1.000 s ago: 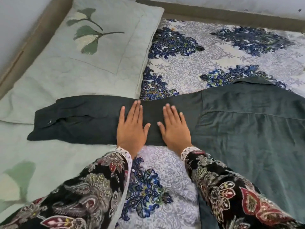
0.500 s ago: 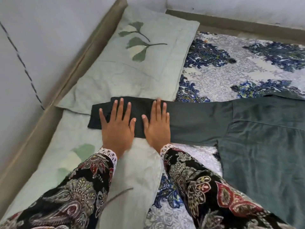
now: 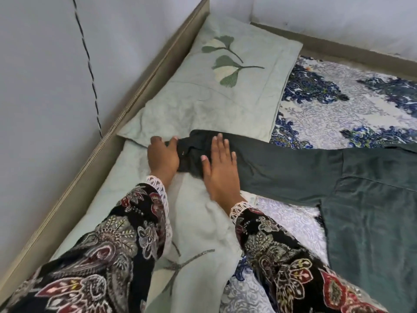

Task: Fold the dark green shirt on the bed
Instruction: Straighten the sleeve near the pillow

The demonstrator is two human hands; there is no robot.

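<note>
On the bed, seen from my head camera, I work at the far end of the dark green shirt (image 3: pixel 372 222), whose body lies flat at the right on the blue-patterned bedsheet (image 3: pixel 338 105) while its long sleeve (image 3: pixel 282 168) stretches leftward across to the pale green pillows. My left hand (image 3: pixel 163 157) sits at the very tip of the sleeve, where the cuff (image 3: pixel 191 152) is bunched into dark folds; thumb and fingers curl at the cuff's edge, though I cannot tell whether they have closed on the cloth or merely rest against it. My right hand (image 3: pixel 220 168) lies flat and spread, palm down, pinning the sleeve just beside the cuff, gripping nothing. The upper pillow (image 3: pixel 214 91), stitched with a ginkgo leaf, lies beyond the cuff against the wooden bed frame (image 3: pixel 135 105), and a second pillow (image 3: pixel 191 233) lies under my forearms in their paisley sleeves (image 3: pixel 282 256). By my reading, this is the sleeve step: the sleeve is smoothed out and the fold inward has not yet begun. The next move calls for a sure pinch on the cuff, then carrying it rightward over the shirt's body, with the crumpled cuff flattened so the fold lies clean.
</note>
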